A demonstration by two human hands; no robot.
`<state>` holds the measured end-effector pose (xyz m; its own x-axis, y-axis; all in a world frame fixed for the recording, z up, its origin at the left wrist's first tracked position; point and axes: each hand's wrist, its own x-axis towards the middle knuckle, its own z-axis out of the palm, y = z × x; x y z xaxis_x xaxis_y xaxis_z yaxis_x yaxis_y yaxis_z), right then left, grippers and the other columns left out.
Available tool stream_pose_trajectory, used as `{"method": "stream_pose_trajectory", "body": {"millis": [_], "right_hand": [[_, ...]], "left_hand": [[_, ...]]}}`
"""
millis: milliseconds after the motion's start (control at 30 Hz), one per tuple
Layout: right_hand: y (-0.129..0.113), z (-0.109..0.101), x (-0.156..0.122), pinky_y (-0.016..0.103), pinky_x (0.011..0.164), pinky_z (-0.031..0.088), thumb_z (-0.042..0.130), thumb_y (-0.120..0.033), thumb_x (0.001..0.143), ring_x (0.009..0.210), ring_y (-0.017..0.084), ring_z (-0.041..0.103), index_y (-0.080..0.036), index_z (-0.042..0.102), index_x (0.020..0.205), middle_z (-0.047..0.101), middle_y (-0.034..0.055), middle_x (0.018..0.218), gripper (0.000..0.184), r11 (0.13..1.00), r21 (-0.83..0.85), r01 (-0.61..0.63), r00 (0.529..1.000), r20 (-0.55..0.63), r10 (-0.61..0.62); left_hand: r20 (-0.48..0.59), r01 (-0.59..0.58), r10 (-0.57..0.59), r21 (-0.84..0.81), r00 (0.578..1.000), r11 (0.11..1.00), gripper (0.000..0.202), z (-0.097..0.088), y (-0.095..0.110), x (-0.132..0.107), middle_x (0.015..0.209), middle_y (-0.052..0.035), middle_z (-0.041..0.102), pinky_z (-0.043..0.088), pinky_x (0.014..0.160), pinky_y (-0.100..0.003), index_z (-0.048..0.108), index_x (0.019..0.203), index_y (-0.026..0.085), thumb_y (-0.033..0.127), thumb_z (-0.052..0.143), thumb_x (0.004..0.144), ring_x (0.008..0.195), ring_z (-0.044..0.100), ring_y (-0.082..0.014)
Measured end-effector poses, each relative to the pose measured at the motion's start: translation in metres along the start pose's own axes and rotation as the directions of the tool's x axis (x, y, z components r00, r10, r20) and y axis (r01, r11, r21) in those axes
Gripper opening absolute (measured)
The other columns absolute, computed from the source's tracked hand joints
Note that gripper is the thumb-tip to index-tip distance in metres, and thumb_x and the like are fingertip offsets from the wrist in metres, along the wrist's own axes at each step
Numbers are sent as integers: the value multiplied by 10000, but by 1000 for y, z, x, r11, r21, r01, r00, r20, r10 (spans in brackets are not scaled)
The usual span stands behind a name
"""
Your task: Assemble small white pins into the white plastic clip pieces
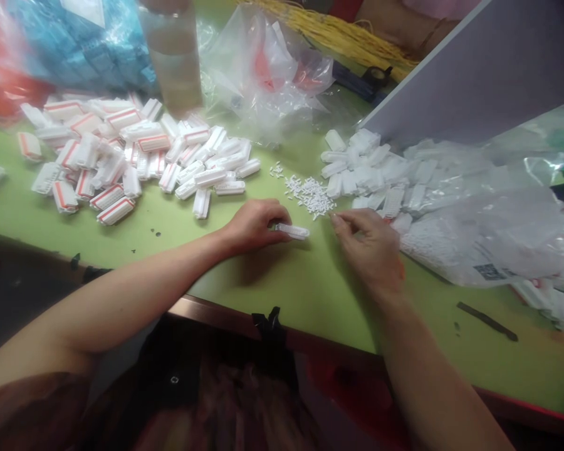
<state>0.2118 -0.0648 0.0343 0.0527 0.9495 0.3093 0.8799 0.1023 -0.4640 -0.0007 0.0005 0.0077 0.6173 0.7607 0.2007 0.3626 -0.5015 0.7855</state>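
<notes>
A slim white plastic housing (294, 231) sticks out to the right from between the thumb and fingers of my left hand (258, 225), just over the green table (282, 294). Beside the small heap of tiny white plastic pieces (313, 195), my right hand (369, 244) has its thumb and index finger pinched together at the heap's lower right. Whatever is between those fingertips is too small to make out. A large pile of white housings, several with orange strips (115, 211), spreads to the left. More plain white housings (355, 163) lie behind my right hand.
Clear plastic bags with white parts (489, 232) cover the right side. A dark flat strip (486, 321) lies at the lower right. Across the back are a bag of blue parts (89, 50), a tall bottle (173, 56), yellow wires (329, 31), a grey panel (484, 69) and another person's arm (404, 28).
</notes>
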Motion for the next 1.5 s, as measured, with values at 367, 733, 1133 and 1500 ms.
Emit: {"method": "stream_pose_trajectory", "body": {"millis": [367,733,1133,1500], "right_hand": [[2,9,19,364,704,402,571,-351,846,791,204,611,-229,677,783,696,40,851,174,992,-122,15,988,153,4],[4,4,14,366,707,442,588,-359,846,815,213,639,-241,688,827,715,37,874,156,998,-33,-56,981,182,61],[-14,-7,8,322,659,457,599,-347,851,735,180,633,-240,674,851,709,13,812,131,994,100,-39,975,222,16],[-11,8,4,361,737,444,577,-346,888,861,199,617,-247,673,833,664,32,884,148,961,111,254,955,124,-268]], "left_hand": [[6,1,-1,9,1000,1000,158,-1,1,1,756,-8,633,394,624,-213,702,810,151,261,757,711,667,542,-101],[-5,3,-3,8,1000,1000,156,0,1,0,774,-7,640,389,617,-209,706,824,151,243,760,711,627,519,-83],[-22,-6,7,23,1000,1000,166,0,1,0,753,-1,638,393,608,-196,717,822,151,255,766,702,616,519,-75],[-22,-20,21,15,1000,1000,169,1,-1,0,743,5,632,393,607,-189,718,826,147,246,768,699,620,526,-73]]}}
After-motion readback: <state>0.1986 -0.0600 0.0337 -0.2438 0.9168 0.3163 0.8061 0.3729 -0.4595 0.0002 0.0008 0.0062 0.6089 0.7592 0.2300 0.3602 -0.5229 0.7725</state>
